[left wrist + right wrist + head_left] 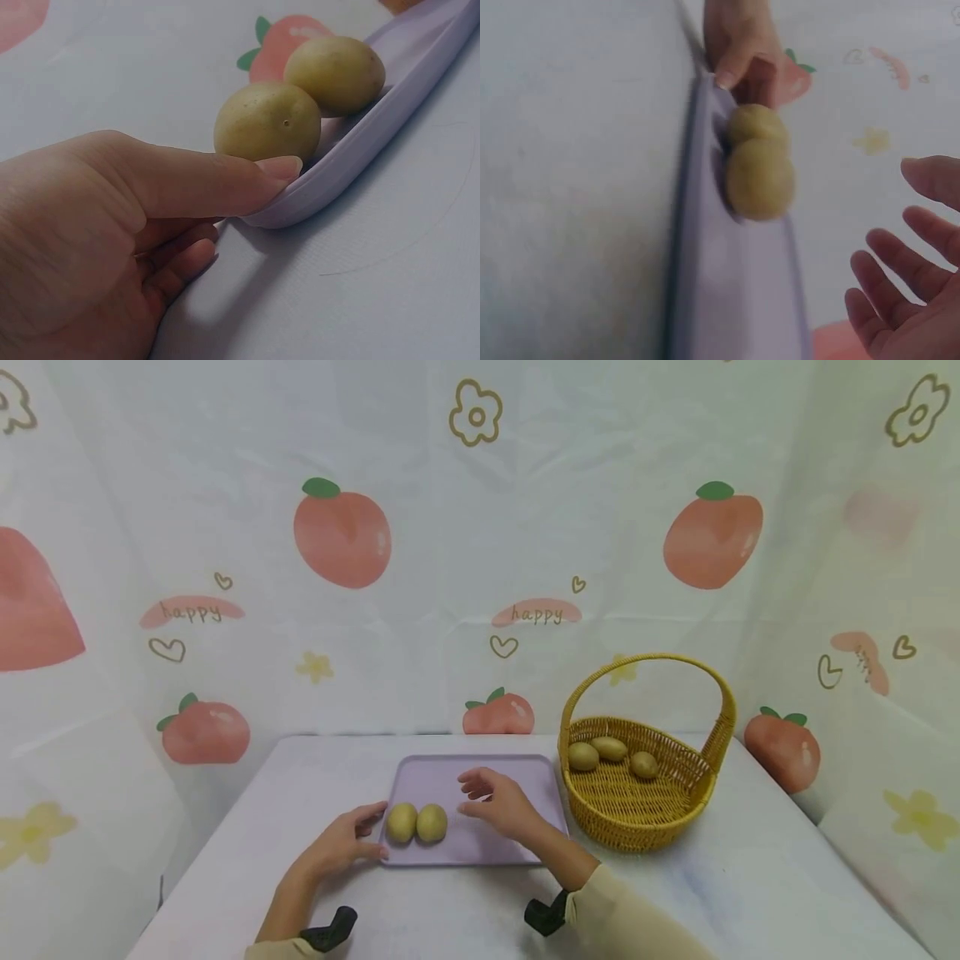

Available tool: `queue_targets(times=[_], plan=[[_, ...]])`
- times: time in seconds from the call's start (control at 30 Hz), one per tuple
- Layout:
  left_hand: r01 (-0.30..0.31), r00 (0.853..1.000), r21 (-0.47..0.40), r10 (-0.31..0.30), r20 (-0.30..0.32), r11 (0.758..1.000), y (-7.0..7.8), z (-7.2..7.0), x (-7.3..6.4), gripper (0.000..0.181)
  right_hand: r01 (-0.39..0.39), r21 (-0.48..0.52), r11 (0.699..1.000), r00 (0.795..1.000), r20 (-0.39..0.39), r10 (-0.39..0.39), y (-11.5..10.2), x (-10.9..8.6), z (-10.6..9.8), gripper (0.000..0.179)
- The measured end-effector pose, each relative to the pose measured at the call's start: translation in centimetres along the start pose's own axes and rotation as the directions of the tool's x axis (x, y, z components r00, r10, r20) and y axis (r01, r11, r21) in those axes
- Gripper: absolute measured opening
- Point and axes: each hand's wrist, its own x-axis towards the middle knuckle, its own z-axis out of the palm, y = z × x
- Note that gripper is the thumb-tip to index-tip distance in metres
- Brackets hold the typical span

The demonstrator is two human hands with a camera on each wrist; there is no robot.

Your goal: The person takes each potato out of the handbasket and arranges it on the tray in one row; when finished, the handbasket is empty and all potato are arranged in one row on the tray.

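Observation:
Two round yellow-brown potatoes (431, 823) sit side by side at the left end of a shallow lilac tray (480, 853). My left hand (337, 843) holds the tray's left end, its thumb (255, 180) on the rim near the front corner and right beside the nearer potato (266, 124). The other fingers curl by the tray's outer side, partly hidden behind the thumb. Over the middle of the tray hovers my right hand (498, 804), fingers (889, 277) spread and loosely bent, holding nothing.
Right of the tray stands a yellow woven basket (637, 839) with a tall arched handle (652, 657). Several potatoes (609, 748) lie toward its back left. Behind the white table (315, 752) hangs a fruit-printed white cloth (420, 677).

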Motion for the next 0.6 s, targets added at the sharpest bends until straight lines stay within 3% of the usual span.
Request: queue_targets(times=[0.3, 0.6], plan=[[0.022, 1.000, -0.005, -0.022, -0.003, 1.000, 0.1, 0.1, 0.1, 0.082, 0.035, -0.131, 0.991, 0.999, -0.016, -0.037, -1.2, -1.3, -6.4, 0.020], [0.035, 0.999, -0.001, -0.035, 0.001, 0.999, 0.1, 0.1, 0.0, 0.083, -0.057, -0.262, 0.963, 0.997, -0.067, 0.041, -1.9, -2.3, -12.6, 0.016]])
